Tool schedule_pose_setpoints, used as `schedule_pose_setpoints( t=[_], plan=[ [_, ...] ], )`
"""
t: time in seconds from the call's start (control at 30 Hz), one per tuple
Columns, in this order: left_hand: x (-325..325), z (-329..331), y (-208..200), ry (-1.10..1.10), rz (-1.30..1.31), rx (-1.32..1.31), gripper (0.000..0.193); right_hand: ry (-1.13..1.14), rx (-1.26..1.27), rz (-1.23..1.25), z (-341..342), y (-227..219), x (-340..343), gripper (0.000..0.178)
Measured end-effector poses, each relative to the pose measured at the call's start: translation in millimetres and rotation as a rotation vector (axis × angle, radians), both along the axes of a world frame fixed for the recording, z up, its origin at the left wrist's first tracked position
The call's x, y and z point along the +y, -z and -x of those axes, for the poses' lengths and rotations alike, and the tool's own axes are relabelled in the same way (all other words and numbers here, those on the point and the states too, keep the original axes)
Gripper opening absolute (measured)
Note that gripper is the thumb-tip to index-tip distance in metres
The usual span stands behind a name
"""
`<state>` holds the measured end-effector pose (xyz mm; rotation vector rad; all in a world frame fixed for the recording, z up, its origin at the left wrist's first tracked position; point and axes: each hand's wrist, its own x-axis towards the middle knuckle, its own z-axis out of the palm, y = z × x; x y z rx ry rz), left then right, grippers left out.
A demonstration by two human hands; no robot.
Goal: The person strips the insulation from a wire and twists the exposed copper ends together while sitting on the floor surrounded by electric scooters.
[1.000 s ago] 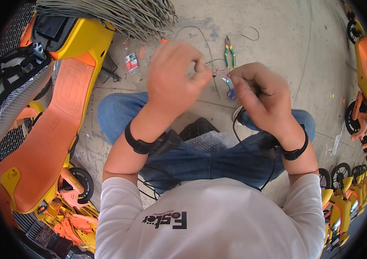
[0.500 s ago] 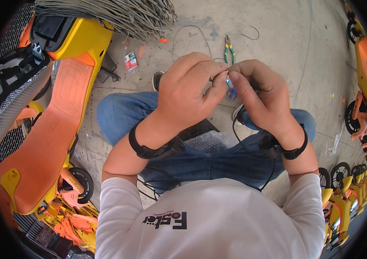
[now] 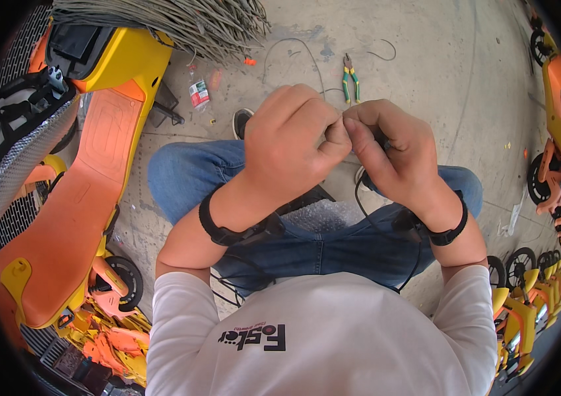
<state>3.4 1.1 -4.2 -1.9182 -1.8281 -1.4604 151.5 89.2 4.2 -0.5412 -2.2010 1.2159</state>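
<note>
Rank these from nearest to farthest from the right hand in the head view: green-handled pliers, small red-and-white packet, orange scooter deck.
1. Green-handled pliers, on the concrete just beyond the right hand.
2. Small red-and-white packet, farther left.
3. Orange scooter deck, far left.

Both hands (image 3: 343,148) together, pinching a thin black wire (image 3: 362,204)

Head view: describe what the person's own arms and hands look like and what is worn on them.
Both forearms are bare below short white sleeves. The left hand and right hand are gloveless. A black wristband circles the left wrist, and another black band circles the right wrist. No rings or markings can be made out.
</note>
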Motion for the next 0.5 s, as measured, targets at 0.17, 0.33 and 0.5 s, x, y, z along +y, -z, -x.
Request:
schedule_pose_setpoints(
  t=[0.17, 0.33, 0.5],
  plan=[
    [-2.9, -0.9, -2.7, -0.017, 0.087, -0.117, 0.016, -0.038, -0.108, 0.204, -4.5, -6.2, 0.2, 0.007],
    [0.8, 11.0, -2.7, -0.08, 0.143, -0.174, 0.014, -0.011, -0.001, 0.173, -6.3, -8.2, -0.5, 0.005],
    [0.5, 19.2, -4.3, -0.071, 0.13, -0.317, 0.01, -0.026, 0.012, 0.319, -5.8, -9.9, 3.7, 0.007]
  ],
)
